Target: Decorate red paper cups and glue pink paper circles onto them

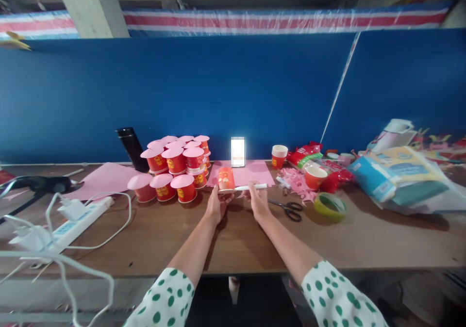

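Note:
A red paper cup (225,176) with a printed pattern is held by its lower edge in my left hand (217,206), tipped so its pale rim faces me. My right hand (257,203) grips a slim white pen (260,186), whose tip points left and meets or nearly meets the cup's rim; I cannot tell which. Behind both hands lies a pink paper sheet (255,172). Left of the cup, several upside-down red cups (174,164) stand in stacked rows, topped with pink paper discs (171,180).
Black scissors (292,211), a green tape roll (329,206), pink cut-outs (296,184) and an upright cup (315,176) lie to the right, before a blue package (396,179). A lit phone (238,152) stands behind. At left are a power strip (82,225) and a black flask (131,147).

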A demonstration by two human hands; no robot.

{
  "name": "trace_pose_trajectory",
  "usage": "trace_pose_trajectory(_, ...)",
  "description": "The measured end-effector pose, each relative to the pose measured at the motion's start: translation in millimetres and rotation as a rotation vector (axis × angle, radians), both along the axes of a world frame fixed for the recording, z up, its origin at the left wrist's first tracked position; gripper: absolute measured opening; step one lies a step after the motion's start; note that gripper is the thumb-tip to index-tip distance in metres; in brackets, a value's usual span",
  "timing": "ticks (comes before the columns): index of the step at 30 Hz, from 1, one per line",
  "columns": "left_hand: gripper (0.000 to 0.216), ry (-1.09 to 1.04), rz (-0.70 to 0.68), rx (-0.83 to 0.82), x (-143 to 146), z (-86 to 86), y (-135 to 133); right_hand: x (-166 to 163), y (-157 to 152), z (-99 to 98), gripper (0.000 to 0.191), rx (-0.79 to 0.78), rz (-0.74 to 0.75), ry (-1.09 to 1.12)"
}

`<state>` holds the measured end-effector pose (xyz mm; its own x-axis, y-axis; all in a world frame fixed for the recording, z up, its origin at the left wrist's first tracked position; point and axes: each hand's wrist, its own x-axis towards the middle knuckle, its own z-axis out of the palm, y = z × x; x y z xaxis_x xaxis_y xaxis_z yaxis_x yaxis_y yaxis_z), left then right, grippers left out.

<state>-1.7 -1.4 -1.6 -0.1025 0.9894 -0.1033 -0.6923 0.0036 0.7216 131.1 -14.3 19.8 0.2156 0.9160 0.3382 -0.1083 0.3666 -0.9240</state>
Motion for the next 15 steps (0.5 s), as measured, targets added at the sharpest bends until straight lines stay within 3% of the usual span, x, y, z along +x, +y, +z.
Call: trace_pose_trajectory(15, 0.024, 0.039, -0.007, 0.020, 1.7, -4.6, 1.2, -1.4, -6.2, 0.6, 0.031, 0.101, 0.000, -0.086)
